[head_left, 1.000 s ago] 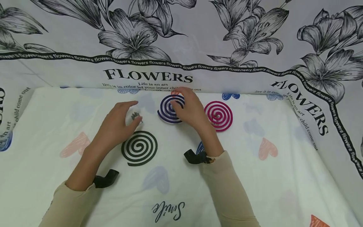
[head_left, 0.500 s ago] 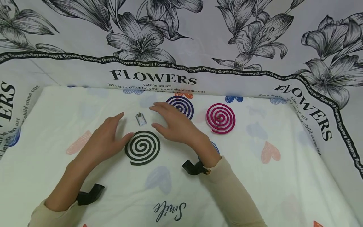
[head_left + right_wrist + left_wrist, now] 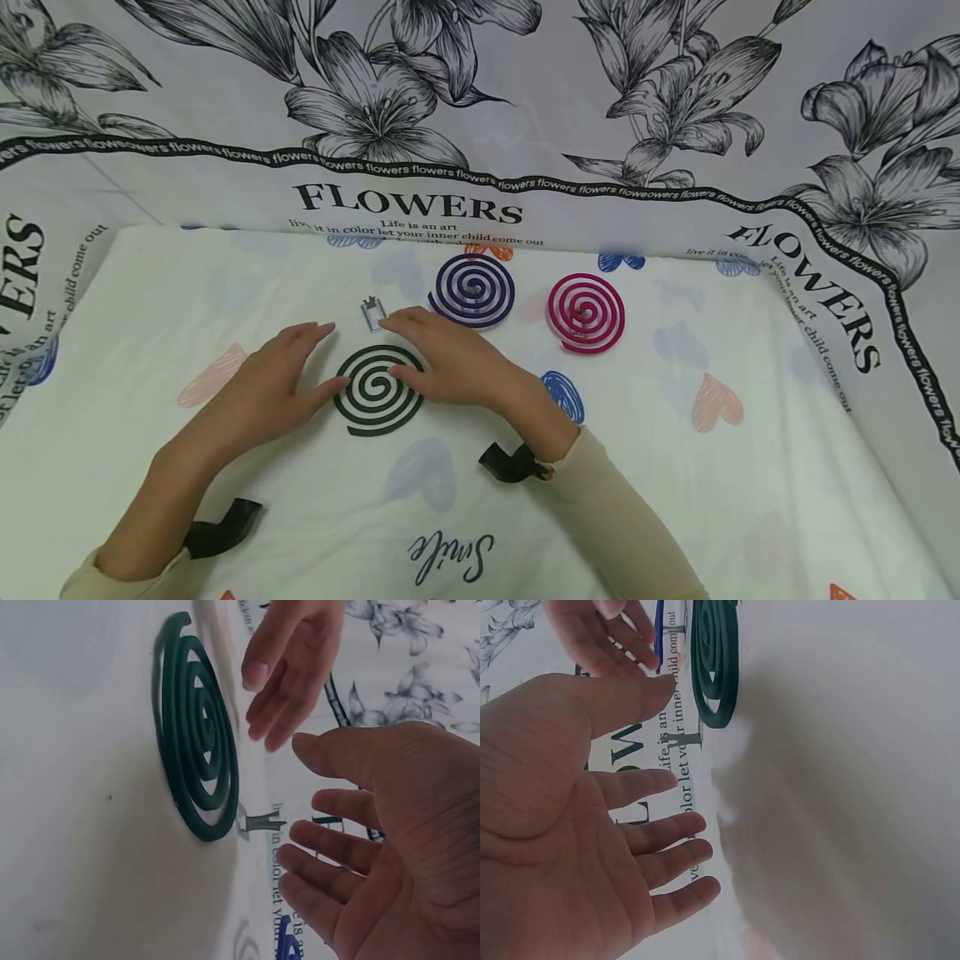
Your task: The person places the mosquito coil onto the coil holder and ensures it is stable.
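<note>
1. Head view: the dark green spiral coil [image 3: 381, 385] lies on a white printed sheet [image 3: 637, 500], one of three coils. Beyond it and to its right is the purple coil [image 3: 473, 288]; farther right, the magenta coil [image 3: 585, 313]. One small metal stand [image 3: 372, 315] sits just beyond the green coil. Of two hands, the left hand [image 3: 270, 387] is left of that coil and the right hand [image 3: 453, 358] right of it, thumbs overlapping its outline; both are ungripped, holding nothing. Nearer the camera than the coil, "Smile" reads upside down. Beyond it, "FLOWERS" appears three times, one cut off, with "Life is an art" and a black band [image 3: 637, 192] repeating "flowers".

2. Left wrist view: the left hand shows a bare palm and extended fingers, its thumb apart from the green coil. Past the coil, "Life is an" and "inner child" are legible.

3. Right wrist view: the right hand's palm is likewise bare, its thumb apart from the green coil; beside the coil are the stand and "in color let".
</note>
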Tool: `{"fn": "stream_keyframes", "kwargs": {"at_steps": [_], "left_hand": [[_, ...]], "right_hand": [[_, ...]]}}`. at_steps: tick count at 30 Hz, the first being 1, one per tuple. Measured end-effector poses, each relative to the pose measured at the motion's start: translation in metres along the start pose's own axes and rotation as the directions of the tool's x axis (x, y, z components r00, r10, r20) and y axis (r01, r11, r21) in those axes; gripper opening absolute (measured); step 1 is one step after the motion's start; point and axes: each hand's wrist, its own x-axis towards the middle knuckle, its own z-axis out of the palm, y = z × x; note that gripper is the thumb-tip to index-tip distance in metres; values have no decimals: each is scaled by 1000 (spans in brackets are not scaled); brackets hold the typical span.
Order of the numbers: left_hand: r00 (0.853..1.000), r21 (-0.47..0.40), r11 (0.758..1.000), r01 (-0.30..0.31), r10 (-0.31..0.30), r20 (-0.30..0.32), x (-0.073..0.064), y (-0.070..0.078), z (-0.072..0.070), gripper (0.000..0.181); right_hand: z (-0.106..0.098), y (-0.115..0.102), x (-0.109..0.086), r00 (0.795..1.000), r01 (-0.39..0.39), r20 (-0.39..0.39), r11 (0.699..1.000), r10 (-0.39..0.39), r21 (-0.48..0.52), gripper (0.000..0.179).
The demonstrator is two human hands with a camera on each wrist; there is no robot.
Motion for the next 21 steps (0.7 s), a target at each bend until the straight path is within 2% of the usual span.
{"fn": "stream_keyframes", "kwargs": {"at_steps": [3, 9, 13, 21], "left_hand": [[1000, 15, 1000, -5, 5, 9, -2, 0, 0, 82], [998, 40, 998, -54, 52, 30, -6, 5, 1, 86], [996, 57, 996, -65, 62, 59, -8, 8, 4, 92], [995, 69, 997, -37, 30, 98, -8, 10, 9, 110]], "right_hand": [[5, -1, 0, 999, 3, 47, 1000, -2, -6, 64], [10, -3, -2, 992, -13, 125, 1000, 13, -6, 67], [13, -4, -3, 990, -14, 139, 1000, 15, -3, 71], [15, -4, -4, 989, 1, 145, 1000, 2, -20, 84]]}}
